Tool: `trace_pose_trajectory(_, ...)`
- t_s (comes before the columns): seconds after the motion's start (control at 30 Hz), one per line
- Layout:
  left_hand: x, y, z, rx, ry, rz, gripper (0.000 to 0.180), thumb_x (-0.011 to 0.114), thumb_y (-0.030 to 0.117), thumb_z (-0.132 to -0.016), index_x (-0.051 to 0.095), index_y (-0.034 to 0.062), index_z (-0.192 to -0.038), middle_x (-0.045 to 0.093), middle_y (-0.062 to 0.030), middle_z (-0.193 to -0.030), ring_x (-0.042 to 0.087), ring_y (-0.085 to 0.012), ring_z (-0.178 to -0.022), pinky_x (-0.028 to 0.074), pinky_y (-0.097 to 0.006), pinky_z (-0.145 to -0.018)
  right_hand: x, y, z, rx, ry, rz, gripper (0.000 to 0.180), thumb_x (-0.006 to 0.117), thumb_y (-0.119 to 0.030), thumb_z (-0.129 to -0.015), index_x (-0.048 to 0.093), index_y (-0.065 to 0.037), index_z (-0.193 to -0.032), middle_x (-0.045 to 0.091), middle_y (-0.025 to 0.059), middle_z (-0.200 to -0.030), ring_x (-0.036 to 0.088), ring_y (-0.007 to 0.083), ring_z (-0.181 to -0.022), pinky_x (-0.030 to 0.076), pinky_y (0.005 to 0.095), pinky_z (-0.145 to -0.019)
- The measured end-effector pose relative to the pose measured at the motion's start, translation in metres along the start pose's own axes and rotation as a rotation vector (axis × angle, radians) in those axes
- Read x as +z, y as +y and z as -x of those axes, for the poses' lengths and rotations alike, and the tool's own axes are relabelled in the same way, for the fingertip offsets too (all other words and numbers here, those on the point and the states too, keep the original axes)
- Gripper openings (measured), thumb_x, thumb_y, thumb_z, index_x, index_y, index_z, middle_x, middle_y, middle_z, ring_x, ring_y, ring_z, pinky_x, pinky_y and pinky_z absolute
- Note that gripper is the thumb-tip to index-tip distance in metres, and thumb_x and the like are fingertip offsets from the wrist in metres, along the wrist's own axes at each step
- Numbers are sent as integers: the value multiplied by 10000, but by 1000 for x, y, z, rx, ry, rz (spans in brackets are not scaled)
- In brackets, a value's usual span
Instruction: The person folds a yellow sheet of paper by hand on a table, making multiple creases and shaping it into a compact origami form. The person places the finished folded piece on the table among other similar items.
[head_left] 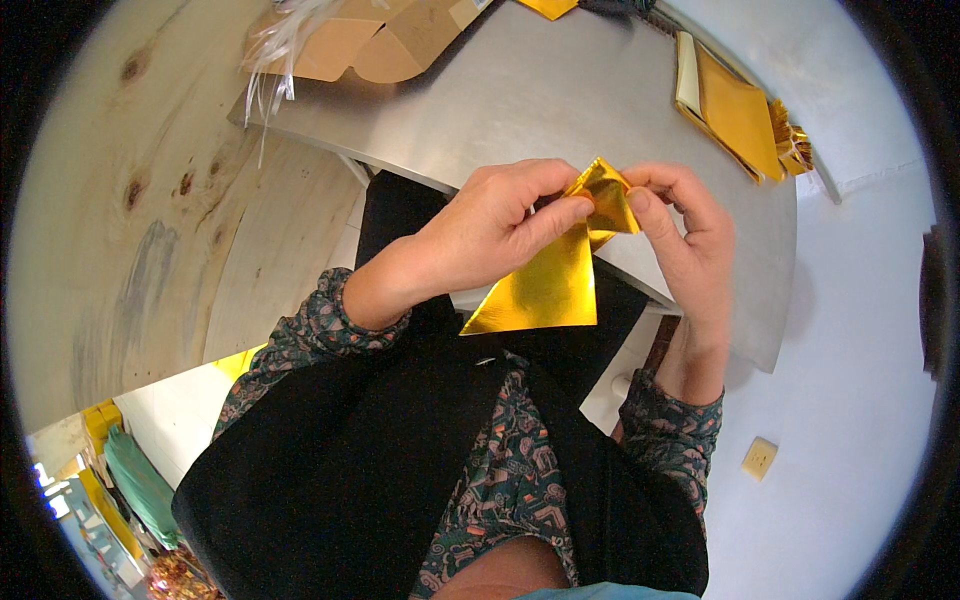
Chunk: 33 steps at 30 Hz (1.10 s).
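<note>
A shiny gold foil sheet (pixel 545 285) hangs between my two hands above the near edge of the metal table. Its upper end is folded over, and the lower part widens to a straight bottom edge. My left hand (pixel 505 220) pinches the fold between thumb and fingers. On the other side, my right hand (pixel 685 225) grips the folded corner with thumb and forefinger. The back of the sheet is hidden.
A grey metal table (pixel 520 95) lies beyond my hands. Clear plastic strips (pixel 285 50) hang by an opened cardboard box (pixel 400 40) at the far left. A stack of gold sheets (pixel 735 105) lies at the far right. Wooden boards (pixel 190 200) stand at left.
</note>
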<state>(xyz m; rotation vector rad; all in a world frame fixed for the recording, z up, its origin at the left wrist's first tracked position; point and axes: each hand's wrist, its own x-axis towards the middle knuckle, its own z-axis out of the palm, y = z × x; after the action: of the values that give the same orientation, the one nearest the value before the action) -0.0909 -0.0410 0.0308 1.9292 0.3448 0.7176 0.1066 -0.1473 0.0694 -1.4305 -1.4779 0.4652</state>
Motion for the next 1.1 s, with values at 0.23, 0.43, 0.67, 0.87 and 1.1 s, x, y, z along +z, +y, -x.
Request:
trace_pose_trajectory(0.23,0,7,-2,197,-26,-176,199,729,162,-958,686,6,-1074,683,-137,-894,655,-250,-759,523,-337,-678,-4,-9,0,0,-121,21,118,752,-124,-918,740,-41,-1002,698,5,-882,591,83,-801,467,252,-716)
trace_pose_trajectory(0.43,-1,13,1,5,-17,-135,184,762,166,-941,717,12,-1033,702,-86,-822,657,-129,-707,526,-278,-636,3,-5,3,39,-38,-70,87,746,-100,-927,733,-28,-975,670,-12,-849,570,56,-759,464,226,-695)
trace_pose_trajectory(0.67,3,10,-1,127,67,-142,205,719,224,-964,687,24,-937,650,-136,-782,630,-296,-672,494,-364,-592,10,-2,7,74,16,-166,72,742,-77,-935,724,-16,-970,668,-17,-850,568,51,-762,467,219,-703)
trace_pose_trajectory(0.87,2,9,-1,133,55,-200,166,718,178,-968,720,13,-987,699,-133,-834,684,-275,-722,527,-345,-640,13,0,9,87,40,-193,78,741,-80,-941,719,-10,-966,671,-15,-853,562,51,-756,464,221,-697)
trace_pose_trajectory(1.1,2,8,-1,147,49,-215,164,726,181,-961,725,18,-977,701,-129,-832,687,-263,-725,526,-340,-639,16,0,10,92,51,-205,77,727,-82,-952,704,-10,-937,660,-15,-837,545,52,-745,457,222,-686)
